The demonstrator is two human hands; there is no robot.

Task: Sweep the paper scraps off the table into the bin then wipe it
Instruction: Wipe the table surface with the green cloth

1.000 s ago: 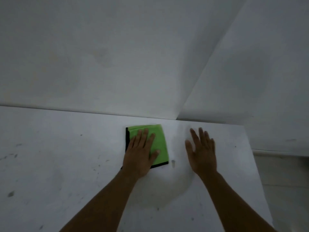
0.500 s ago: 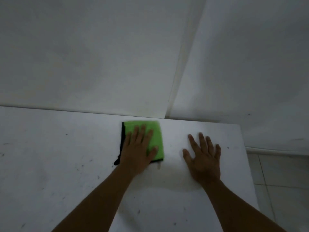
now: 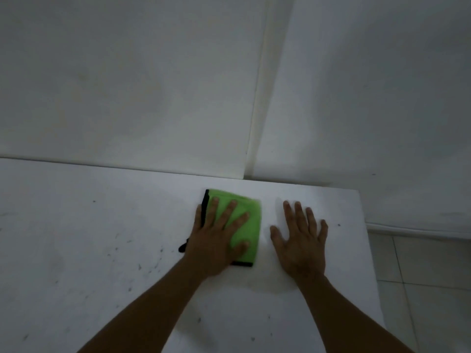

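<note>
Shifted a little since half a second back: green cloth [image 3: 246,220] and both hands now nearer the bench's right end, cloth's near right corner showing more of its black trim. Left hand [image 3: 216,240] flat on top of the cloth, fingers [image 3: 230,208] straight and spread apart, pressing down, thumb lying across the cloth's near right part. Little-finger side of that hand hanging over the cloth's black left border, onto the bench [image 3: 76,238]. Folded into a rough rectangle, that cloth, slightly blurred along its far edge, lying near the bench's far edge and toward its right end. Small black loop or tag poking out at the left wrist. Right hand [image 3: 302,240] palm down on the bare bench just beside the cloth, not touching it, fingers straight and fanned, holding nothing. Both forearms bare, reaching in from the near edge. Faint damp-looking patch on the white surface around and below the right hand. Small dark specks and scuffs scattered over the left and near parts of the bench. White walls [image 3: 153,85] behind, meeting at a corner just past the cloth. Pale tiled floor [image 3: 428,289] visible beyond the bench's right edge.
</note>
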